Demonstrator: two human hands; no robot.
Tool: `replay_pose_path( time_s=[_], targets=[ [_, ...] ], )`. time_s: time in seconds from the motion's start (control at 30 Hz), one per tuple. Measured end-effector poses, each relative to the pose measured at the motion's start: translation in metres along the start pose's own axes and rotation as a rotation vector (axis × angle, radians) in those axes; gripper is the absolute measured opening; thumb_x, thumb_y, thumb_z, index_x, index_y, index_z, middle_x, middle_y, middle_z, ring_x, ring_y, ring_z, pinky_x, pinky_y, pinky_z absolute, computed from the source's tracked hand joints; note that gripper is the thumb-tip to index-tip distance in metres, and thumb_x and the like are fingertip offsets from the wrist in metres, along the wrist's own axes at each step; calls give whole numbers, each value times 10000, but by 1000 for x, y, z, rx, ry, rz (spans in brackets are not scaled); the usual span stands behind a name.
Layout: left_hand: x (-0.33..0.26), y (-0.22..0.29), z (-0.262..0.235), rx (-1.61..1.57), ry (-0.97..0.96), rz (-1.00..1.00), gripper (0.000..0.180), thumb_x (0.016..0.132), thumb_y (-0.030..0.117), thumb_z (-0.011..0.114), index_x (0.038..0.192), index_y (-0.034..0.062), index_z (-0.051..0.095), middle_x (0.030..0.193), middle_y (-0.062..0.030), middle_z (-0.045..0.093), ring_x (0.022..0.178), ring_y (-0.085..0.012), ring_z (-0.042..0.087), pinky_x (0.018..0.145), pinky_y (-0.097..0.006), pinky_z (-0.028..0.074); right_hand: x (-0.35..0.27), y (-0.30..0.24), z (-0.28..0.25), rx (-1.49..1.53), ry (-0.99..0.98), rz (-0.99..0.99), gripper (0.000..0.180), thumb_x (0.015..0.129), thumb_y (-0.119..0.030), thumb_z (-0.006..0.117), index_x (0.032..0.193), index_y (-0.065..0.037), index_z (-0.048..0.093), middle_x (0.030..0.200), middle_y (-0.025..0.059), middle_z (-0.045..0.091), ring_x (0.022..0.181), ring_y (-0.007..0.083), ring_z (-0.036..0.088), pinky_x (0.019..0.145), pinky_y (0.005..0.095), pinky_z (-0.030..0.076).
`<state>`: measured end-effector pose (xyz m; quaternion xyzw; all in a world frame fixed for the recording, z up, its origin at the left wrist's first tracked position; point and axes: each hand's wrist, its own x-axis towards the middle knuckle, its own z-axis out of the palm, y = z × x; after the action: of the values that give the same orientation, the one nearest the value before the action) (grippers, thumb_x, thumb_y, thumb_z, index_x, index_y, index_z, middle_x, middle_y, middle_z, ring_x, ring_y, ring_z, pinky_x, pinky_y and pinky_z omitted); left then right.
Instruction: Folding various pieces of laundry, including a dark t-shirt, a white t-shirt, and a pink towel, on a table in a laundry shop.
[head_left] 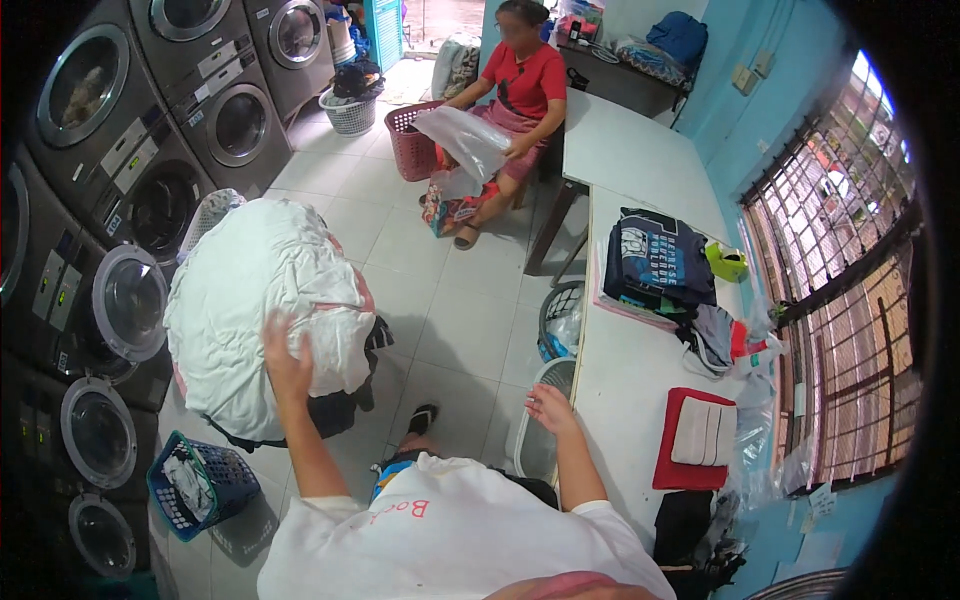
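White laundry (pixel 250 290) lies heaped by the left hand (pixel 287 362) (fingers spread, blurred); right hand (pixel 552 408), fingers loosely curled.

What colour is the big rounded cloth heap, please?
The big rounded cloth heap is mainly white; head view.

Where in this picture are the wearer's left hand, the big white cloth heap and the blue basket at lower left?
Left hand (pixel 288 359): head view, middle of the hand.
White cloth heap (pixel 235 310): head view, middle of its front.
Blue basket (pixel 229 482): head view, side wall.
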<state>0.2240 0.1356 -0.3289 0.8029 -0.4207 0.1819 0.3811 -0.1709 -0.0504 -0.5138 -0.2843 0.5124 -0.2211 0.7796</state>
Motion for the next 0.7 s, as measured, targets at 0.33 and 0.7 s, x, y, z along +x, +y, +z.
replay_pose_path(
  time_s=[0.33, 0.7],
  targets=[
    [10, -108, 37, 579, 71, -299, 392, 754, 359, 513, 1078, 139, 507, 1175, -90, 428, 1100, -291, 368, 877, -515, 269, 27, -1, 80, 44, 69, -21, 277, 794, -213, 559, 1006, -87, 433, 849, 48, 512, 694, 168, 525, 565, 268, 430],
    [22, -140, 15, -573, 205, -522, 168, 878, 180, 405, 829, 26, 449, 693, -48, 442, 665, -122, 404, 630, -259, 370, 45, -9, 319, -441, -358, -547, 222, 772, -175, 595, 922, -44, 494, 769, 22, 520, 651, 103, 514, 579, 214, 423]
  ],
)
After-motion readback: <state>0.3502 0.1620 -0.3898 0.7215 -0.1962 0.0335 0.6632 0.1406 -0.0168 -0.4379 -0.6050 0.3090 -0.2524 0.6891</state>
